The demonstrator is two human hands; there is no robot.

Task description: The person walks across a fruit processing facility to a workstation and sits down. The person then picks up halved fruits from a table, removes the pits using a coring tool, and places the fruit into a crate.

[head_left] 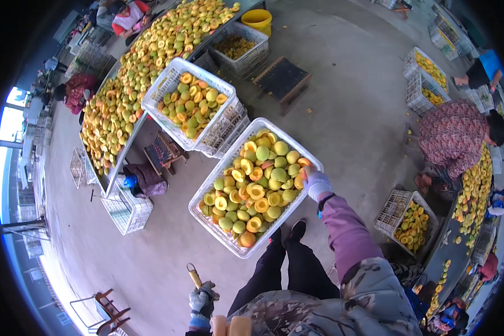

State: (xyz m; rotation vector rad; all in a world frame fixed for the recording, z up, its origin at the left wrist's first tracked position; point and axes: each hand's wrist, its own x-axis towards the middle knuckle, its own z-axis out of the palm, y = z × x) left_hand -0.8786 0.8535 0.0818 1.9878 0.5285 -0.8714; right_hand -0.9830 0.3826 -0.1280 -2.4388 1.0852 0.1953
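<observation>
A white plastic crate (pixel 225 245) full of halved, pitted yellow-green peaches (pixel 256 191) is in front of me, its near edge by my feet. My right hand (pixel 317 183), in a pale glove, is closed on the rim at the crate's right side, fingers next to the fruit. Low on the left, away from the crate, my gloved left hand (pixel 203 301) is wrapped round a pitting tool (pixel 195 277) with a pale handle and a metal loop at its tip. Two pale rounded handle-like pieces (pixel 239 325) show at the lower edge.
Beyond stands another peach-filled crate (pixel 229 89), touching mine. A long table (pixel 130 137) heaped with peaches runs along the far left. Low stools (pixel 283 78), a yellow bucket (pixel 257 21) and a white crate (pixel 133 215) stand around. People work at both sides; one (pixel 453 134) bends at the right.
</observation>
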